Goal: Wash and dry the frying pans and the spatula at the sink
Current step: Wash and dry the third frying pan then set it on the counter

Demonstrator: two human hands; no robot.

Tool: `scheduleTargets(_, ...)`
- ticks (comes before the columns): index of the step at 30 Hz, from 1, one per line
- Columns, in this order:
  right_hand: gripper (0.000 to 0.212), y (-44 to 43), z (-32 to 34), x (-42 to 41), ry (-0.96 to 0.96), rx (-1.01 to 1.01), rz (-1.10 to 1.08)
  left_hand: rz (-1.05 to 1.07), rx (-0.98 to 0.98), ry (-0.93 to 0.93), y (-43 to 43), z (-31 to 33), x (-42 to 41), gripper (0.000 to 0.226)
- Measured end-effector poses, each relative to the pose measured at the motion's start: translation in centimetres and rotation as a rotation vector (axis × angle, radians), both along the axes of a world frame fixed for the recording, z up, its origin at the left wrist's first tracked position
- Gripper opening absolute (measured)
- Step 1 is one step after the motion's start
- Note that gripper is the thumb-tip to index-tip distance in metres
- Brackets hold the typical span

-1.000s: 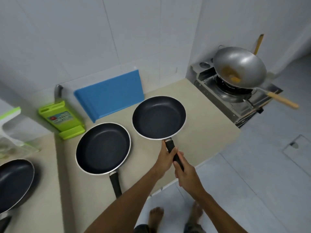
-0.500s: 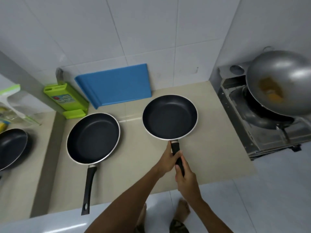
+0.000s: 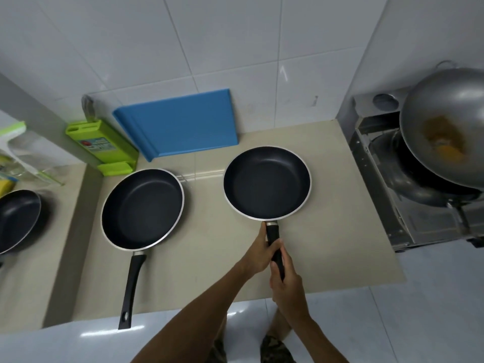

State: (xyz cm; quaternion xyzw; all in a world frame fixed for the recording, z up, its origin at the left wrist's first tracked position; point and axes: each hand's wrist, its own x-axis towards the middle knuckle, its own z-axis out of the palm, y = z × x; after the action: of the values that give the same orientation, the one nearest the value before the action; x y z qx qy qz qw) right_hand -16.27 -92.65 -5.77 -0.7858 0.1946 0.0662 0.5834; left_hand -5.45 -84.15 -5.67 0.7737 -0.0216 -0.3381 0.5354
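Two grips are closed on the handle (image 3: 271, 233) of the centre frying pan (image 3: 267, 183), left grip (image 3: 258, 254) higher, right grip (image 3: 286, 286) lower. Stiff, bowl-heavy; the handle is judged the right hold.

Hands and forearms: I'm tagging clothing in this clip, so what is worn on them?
The left hand and right hand are bare: no gloves, rings, watch or bracelet visible. Both forearms are bare too, with no sleeve in view down to the frame's lower edge.

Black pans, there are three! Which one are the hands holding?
The rightmost pan: the left hand and right hand grip its handle. The middle pan and leftmost pan lie untouched.
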Motion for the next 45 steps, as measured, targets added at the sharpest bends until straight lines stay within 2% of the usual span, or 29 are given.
scheduleTargets(6,0.058,-0.1,-0.9,-0.1,0.081,0.018,0.048,0.001,0.029,0.038,0.0,-1.2,-0.3,0.071)
scheduleTargets(12,0.063,-0.2,-2.3,-0.4,0.158,-0.007,0.112,0.005,0.092,0.034,0.1,-2.2,-0.7,0.067)
scheduleTargets(17,0.061,-0.5,-2.7,-0.6,0.18,-0.052,0.159,0.041,0.124,0.031,0.2,-2.5,-1.2,0.067)
scheduleTargets(22,0.059,-1.4,-2.2,-0.3,0.167,-0.115,0.226,0.061,0.235,0.053,0.2,-1.2,-1.9,0.059)
scheduleTargets(25,0.056,-1.9,-0.5,0.5,0.159,-0.303,0.238,0.049,0.364,-0.002,1.3,0.1,-3.0,0.059)
scheduleTargets(28,0.051,-2.2,1.4,1.3,0.069,-0.67,0.314,-0.085,0.714,-0.242,3.9,1.5,-3.9,0.06)
scheduleTargets(31,0.051,-1.0,3.1,2.1,-0.037,-0.932,0.428,-0.15,0.895,-0.464,7.6,3.6,-4.7,0.063)
scheduleTargets(34,0.077,2.1,5.3,2.5,-0.084,-1.065,0.554,-0.15,0.975,-0.567,12.5,5.4,-5.7,0.067)
scheduleTargets(35,0.08,3.6,6.0,2.7,-0.112,-1.095,0.586,-0.138,0.997,-0.579,14.5,6.0,-6.1,0.068)
scheduleTargets(39,0.07,12.6,8.5,3.2,-0.174,-1.126,0.725,-0.031,1.043,-0.607,23.7,8.0,-7.7,0.073)
scheduleTargets(43,0.064,24.8,10.6,2.8,-0.304,-1.136,0.815,0.173,1.024,-0.75,35.4,9.5,-10.1,0.065)
scheduleTargets(45,0.063,31.2,11.6,2.3,-0.395,-1.138,0.841,0.229,1.089,-0.739,41.7,10.8,-11.4,0.066)
